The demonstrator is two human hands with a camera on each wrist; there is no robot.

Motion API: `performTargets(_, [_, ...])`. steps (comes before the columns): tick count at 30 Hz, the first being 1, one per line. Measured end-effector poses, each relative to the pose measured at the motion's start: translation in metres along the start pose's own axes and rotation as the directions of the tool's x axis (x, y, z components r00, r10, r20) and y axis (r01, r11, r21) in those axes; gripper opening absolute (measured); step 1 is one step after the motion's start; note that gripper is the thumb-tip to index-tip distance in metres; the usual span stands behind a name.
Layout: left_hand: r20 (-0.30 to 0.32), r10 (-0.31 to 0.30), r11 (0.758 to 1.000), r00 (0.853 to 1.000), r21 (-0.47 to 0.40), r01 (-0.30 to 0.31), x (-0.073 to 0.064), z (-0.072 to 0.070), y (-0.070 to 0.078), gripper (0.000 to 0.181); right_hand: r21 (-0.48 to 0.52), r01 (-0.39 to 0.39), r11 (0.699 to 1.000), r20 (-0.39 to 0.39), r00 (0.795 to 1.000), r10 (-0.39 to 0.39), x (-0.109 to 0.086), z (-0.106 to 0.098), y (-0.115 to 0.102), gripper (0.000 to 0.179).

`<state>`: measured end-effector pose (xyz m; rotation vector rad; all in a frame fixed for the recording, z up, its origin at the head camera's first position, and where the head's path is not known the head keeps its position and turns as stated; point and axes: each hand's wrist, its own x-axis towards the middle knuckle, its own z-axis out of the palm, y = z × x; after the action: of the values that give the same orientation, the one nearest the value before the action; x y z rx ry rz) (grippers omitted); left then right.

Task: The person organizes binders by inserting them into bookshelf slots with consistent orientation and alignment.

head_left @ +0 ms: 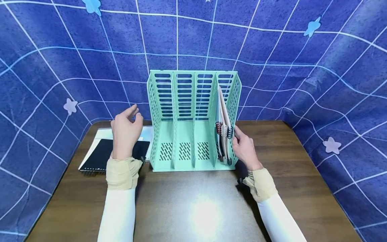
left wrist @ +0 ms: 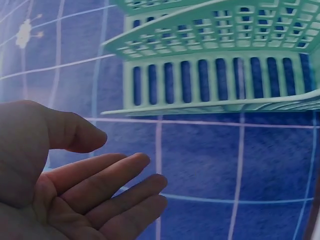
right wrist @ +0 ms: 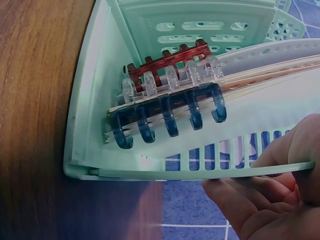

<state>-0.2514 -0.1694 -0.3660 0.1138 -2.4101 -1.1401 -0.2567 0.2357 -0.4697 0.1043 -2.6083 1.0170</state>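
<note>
A mint-green file organizer [head_left: 183,131] with several upright compartments stands on the table. Its rightmost compartment holds ring-bound notebooks [head_left: 222,111]; dark red, clear and dark blue binding rings [right wrist: 170,112] face the front. My right hand [head_left: 245,149] grips the front edge of the organizer's right side wall, the thumb on the inner side and fingers outside, as the right wrist view shows. My left hand [head_left: 126,132] is raised left of the organizer, empty, its fingers loosely bent and apart from the green plastic. Below it lies a black spiral notebook [head_left: 98,153], partly covered by that arm.
Pale papers or notebooks [head_left: 104,132] lie beneath the black one. The brown wooden table [head_left: 169,205] reflects a bright light near its front. Blue cloth [head_left: 193,37] with white grid lines and star shapes hangs behind and at both sides.
</note>
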Motion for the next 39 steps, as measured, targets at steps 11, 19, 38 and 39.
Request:
performTargets(11, [0.021,0.059,0.993,0.998,0.097,-0.061,-0.023,-0.025,0.004,0.045,0.024,-0.019,1.0,0.006,1.0,0.019,-0.002,0.002,0.0,0.055])
performTargets(19, [0.142,0.121,0.968,0.982,0.2,-0.148,-0.051,-0.03,-0.031,0.048,0.011,-0.005,1.0,0.007,1.0,0.004,-0.003,0.004,-0.001,0.055])
performTargets(38, [0.603,0.035,0.927,0.797,0.278,-0.25,-0.088,-0.057,-0.125,0.086,0.038,0.017,0.999,-0.005,1.0,-0.016,-0.001,0.0,0.003,0.055])
performTargets(39, [0.602,0.028,0.924,0.798,0.289,-0.25,-0.09,-0.057,-0.128,0.088,0.045,0.017,0.999,-0.003,1.0,-0.017,-0.001,0.002,0.003,0.055])
